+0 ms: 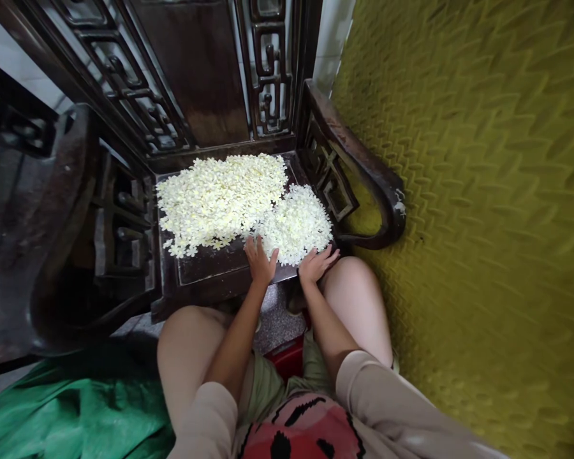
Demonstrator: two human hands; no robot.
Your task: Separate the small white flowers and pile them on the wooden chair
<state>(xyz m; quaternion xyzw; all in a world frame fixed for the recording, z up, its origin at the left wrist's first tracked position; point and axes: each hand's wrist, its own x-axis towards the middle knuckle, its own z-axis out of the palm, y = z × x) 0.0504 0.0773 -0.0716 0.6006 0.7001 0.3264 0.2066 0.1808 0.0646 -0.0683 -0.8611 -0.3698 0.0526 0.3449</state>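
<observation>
A heap of small pale yellow-white flower shapes covers the seat of a dark carved wooden chair. My left hand lies flat on the seat's front edge, fingers spread, touching the near side of the pile. My right hand rests beside it with fingers stretched out, against the smaller right-hand mound. Neither hand holds anything that I can see.
The chair's curved armrest rises on the right, its carved back behind. A yellow-green quilted wall fills the right side. Green fabric lies at lower left. My bare knees flank a red stool.
</observation>
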